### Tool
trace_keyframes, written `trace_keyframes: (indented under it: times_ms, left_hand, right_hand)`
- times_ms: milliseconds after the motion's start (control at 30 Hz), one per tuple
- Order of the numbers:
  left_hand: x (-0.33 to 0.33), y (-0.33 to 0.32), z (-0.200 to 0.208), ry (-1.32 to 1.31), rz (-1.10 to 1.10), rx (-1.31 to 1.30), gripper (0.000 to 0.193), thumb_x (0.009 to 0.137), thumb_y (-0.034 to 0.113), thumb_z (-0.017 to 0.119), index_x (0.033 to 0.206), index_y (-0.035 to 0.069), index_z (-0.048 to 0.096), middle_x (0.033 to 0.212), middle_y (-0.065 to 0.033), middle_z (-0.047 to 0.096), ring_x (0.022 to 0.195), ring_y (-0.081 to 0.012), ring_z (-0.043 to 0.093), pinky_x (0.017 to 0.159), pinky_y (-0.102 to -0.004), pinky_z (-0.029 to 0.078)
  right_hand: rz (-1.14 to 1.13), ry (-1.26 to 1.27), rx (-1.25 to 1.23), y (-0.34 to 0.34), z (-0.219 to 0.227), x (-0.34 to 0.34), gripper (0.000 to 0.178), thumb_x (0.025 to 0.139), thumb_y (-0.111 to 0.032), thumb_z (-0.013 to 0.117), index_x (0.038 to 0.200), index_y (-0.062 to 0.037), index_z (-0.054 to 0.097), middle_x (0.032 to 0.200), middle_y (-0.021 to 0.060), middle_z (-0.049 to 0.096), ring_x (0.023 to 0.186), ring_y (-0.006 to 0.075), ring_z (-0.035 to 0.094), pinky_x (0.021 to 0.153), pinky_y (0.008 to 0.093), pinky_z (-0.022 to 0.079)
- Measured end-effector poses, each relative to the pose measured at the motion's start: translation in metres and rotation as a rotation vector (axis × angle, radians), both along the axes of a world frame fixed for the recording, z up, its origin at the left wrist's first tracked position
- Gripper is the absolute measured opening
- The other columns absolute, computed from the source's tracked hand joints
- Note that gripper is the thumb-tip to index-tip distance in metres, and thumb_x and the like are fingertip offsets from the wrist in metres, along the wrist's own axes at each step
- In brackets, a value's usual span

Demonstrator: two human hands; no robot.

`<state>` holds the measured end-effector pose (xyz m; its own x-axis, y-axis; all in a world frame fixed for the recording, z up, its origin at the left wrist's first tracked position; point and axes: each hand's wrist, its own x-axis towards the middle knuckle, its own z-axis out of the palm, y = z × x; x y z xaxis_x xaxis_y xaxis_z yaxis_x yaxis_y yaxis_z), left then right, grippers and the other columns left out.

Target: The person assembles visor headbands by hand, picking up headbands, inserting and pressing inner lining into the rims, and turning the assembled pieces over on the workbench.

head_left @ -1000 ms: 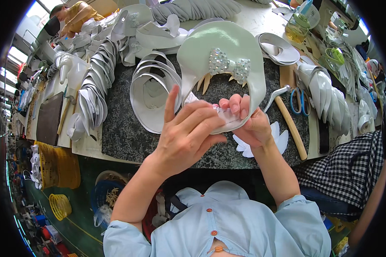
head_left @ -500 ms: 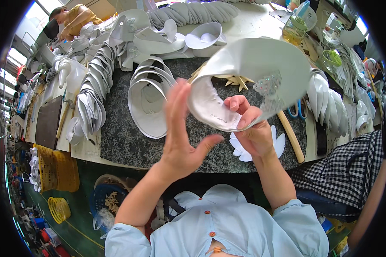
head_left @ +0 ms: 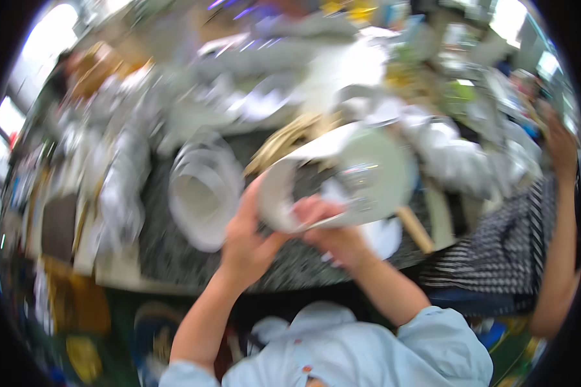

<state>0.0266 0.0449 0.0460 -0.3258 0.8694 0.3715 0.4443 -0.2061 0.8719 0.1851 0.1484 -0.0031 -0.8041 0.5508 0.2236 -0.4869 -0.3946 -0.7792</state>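
Observation:
A white shoe upper with clear, sparkling beads on its band is held up over the dark speckled board. My right hand pinches its lower edge, the fingers inside the opening and the thumb hidden. At the upper's left end, my left hand has its fingers along the outside and its thumb beneath. Motion blurs both hands. To their left on the board stand several nested white uppers. White petal-like pieces lie just right of my right hand.
Tan strip-like pieces lie behind the upper. A wooden handle points toward the board's front right. Rows of white uppers line the left and right. A person's checked garment and arm are close at right.
The upper has come lower and nearer to me, and turned somewhat. My left hand, spread beside it before, has closed onto its left end. The whole view has shifted and blurred.

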Motion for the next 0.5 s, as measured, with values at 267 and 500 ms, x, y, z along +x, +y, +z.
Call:
trace_keyframes:
  times_ms: [267, 500]
  left_hand:
    - [-0.001, -0.014, 0.015, 0.848, 0.382, 0.239, 0.066, 0.077, 0.011, 0.083, 0.136, 0.009, 0.054, 0.129, -0.0202, 0.059, 0.118, -0.0280, 0.059, 0.102, -0.0363, 0.043]
    - [-0.004, -0.022, 0.018, 0.759, -0.091, 0.201, 0.011, 0.096, 0.011, 0.058, 0.092, 0.002, 0.062, 0.079, -0.0148, 0.062, 0.073, -0.0359, 0.061, 0.095, -0.0490, 0.047]
  right_hand:
    - [-0.039, -0.119, 0.254, 0.007, 0.025, 0.001, 0.024, 0.090, -0.016, 0.075, 0.109, -0.0041, 0.067, 0.107, 0.0047, 0.066, 0.101, 0.0137, 0.061, 0.090, 0.0309, 0.048]
    - [0.036, -0.168, 0.387, 0.000, 0.049, 0.004, 0.024, 0.088, -0.018, 0.078, 0.103, -0.0038, 0.067, 0.100, 0.0040, 0.065, 0.096, 0.0121, 0.061, 0.083, 0.0282, 0.049]
